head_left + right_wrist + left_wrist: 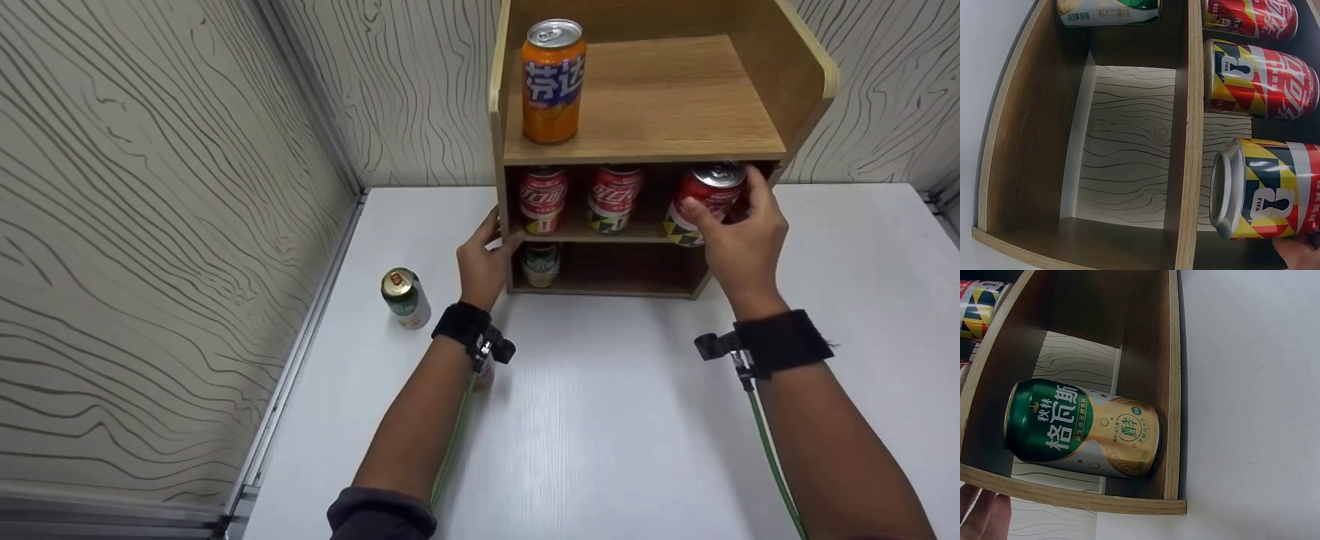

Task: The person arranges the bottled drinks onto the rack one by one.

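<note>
My right hand (750, 244) grips a red cola can (709, 199) at the right end of the wooden shelf's middle level. In the right wrist view that can (1269, 191) is tilted, its base at the front of the board. Two more red cans, the left one (543, 199) and the middle one (615, 196), stand on the same level. My left hand (484, 262) holds the left side wall of the shelf (504, 150). Near it, a green and gold can (1081, 430) stands in the bottom compartment's left corner.
An orange soda can (553, 82) stands on the top board at the left. Another green can (406, 298) is on the white table (600, 420), left of my left hand. A further can (485, 373) is mostly hidden behind my left wrist. Patterned panels (150, 225) border the table.
</note>
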The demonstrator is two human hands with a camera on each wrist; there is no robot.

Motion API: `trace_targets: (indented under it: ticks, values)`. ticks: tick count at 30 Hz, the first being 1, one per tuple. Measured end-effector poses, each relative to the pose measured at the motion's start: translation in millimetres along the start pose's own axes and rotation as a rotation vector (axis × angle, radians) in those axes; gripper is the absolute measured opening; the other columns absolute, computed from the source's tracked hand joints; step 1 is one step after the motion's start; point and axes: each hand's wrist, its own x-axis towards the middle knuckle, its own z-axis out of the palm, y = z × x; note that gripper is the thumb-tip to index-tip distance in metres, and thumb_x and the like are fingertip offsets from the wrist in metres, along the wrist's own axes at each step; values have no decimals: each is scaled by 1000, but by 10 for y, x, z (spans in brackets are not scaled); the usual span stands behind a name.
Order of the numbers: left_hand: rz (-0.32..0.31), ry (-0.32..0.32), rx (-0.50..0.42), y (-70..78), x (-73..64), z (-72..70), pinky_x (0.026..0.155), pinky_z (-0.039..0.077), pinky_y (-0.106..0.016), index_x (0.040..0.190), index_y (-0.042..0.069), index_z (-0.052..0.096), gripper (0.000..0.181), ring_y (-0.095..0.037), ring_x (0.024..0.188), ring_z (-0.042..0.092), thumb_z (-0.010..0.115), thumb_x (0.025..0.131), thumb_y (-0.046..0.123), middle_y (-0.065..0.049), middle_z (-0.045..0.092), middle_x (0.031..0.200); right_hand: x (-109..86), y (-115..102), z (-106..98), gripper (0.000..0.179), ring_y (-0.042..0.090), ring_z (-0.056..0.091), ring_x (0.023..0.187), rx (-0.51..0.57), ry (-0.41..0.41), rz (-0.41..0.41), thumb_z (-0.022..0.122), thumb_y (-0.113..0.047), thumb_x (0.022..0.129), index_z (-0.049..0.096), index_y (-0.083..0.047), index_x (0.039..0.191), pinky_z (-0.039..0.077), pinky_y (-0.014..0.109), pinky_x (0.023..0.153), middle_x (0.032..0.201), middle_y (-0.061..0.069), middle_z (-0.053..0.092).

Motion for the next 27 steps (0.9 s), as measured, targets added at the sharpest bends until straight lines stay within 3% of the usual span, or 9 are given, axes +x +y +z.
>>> trace_targets:
  ticks: [8, 22, 27]
  values:
    - [-7, 7, 3, -3, 7, 15, 80, 54, -21, 141, 11, 52, 59, -12, 104, 62, 74, 88, 26, -5, 66, 121, 70, 262, 65, 72, 16, 55, 112, 14, -5, 11, 83, -15, 79, 48, 0, 140, 46, 23, 93, 126, 15, 58]
    - [9, 3, -1, -9, -2, 4, 80, 54, -23, 141, 10, 52, 60, -13, 105, 62, 74, 88, 27, -5, 66, 122, 126, 294, 199, 61, 14, 50, 113, 43, 0, 4, 77, -25, 86, 49, -3, 136, 38, 20, 95, 123, 11, 54]
    - [25, 1, 20, 2, -1, -2, 80, 54, -21, 141, 9, 52, 60, -13, 105, 63, 74, 88, 25, -6, 67, 120, 150, 319, 242, 55, 15, 49, 112, 58, 9, -20, 75, -20, 87, 50, 0, 131, 39, 24, 94, 121, 12, 53]
